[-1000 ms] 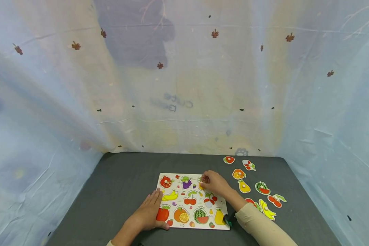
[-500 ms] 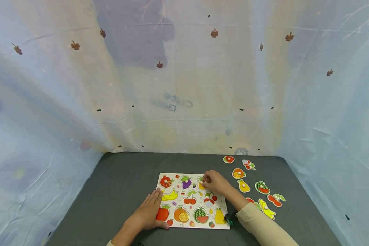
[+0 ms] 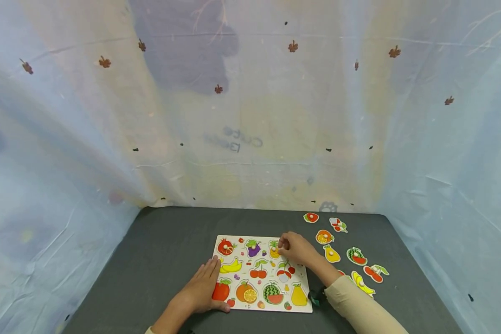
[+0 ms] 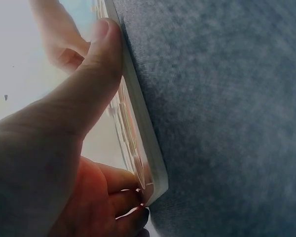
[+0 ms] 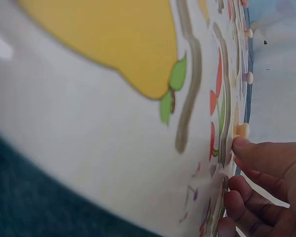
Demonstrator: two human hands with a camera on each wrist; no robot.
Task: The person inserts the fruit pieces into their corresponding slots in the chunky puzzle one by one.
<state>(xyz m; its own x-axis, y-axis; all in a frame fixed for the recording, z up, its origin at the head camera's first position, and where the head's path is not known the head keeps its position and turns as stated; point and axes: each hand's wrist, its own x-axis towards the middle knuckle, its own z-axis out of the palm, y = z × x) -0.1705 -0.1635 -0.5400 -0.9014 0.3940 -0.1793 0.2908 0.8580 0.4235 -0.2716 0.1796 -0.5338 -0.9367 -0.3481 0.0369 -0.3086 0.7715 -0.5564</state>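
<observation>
Near the far right corner of the white fruit board (image 3: 275,308), which lies on the dark surface (image 3: 179,246), is the pineapple piece (image 3: 273,250), just left of the right hand (image 3: 297,248). That short sideways relation seems the one that matters. The piece's long axis runs from the board's far edge toward its near edge, crown at the far end. The right hand is much the nearer, fingers loosely bent, with nothing visibly in its hold; its thumb is just beside a small yellowish knob (image 5: 242,130), and whether they touch I cannot tell. Well apart, the left hand (image 3: 200,288) rests along the board's left edge, fingers extended, thumb at the near left corner, grasping nothing.

The piece looks flat and yellow-orange, with a green crown and a pale outline; whether it sits flush is unclear. Past the board's right edge lie loose pieces, including a pear (image 3: 331,253) and an orange (image 3: 324,237).
</observation>
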